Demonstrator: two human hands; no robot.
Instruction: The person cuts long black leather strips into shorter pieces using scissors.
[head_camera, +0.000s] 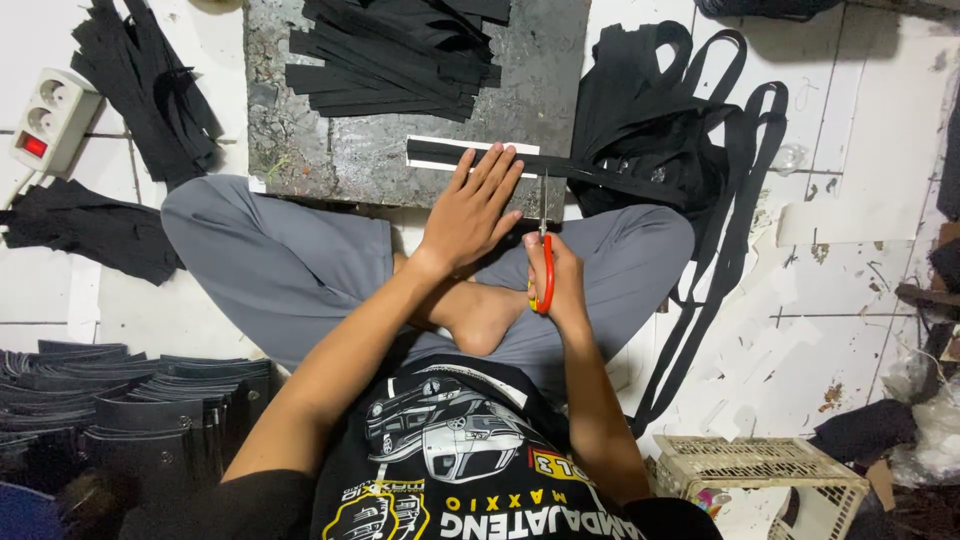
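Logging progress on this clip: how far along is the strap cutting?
Done: a pile of cut strips lies on the board. In hand: the left hand presses the strap flat while the right hand cuts with scissors. Left: a long uncut strap heap at the right.

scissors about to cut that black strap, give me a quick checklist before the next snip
1. Left hand flat on the black strap, pinning it to the white template: ok.
2. Left fingers apart from the blades: ok, blades sit just right of them.
3. Right hand gripping the red-handled scissors: ok.
4. Blade tips at the strap's edge: ok, pointing away from the body.
5. Strap lying straight on the grey board: ok.
6. Blades lined up with the template's end: cannot tell.
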